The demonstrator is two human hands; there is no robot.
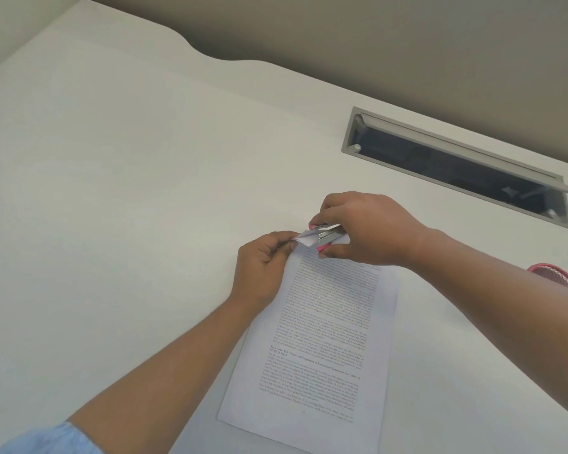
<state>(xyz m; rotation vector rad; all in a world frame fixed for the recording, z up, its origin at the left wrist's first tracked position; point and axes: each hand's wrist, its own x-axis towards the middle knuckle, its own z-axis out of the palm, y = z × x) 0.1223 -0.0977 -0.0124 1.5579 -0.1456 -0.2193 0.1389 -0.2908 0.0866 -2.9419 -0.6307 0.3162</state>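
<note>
Printed pages (pixel 325 339) lie on the worktop (pixel 112 191), their top corner pinched up by the left hand (pixel 263 260). What looks like a small silver stapler (pixel 330 232) bites that corner, gripped in the right hand (pixel 364 231). Fastening seems midway, with the release not yet made.

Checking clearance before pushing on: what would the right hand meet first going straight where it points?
The metal tool in the right hand touches the lifted corner of the paper; just beyond, it would probably meet the left hand pinching that corner. Depth is unclear.
</note>
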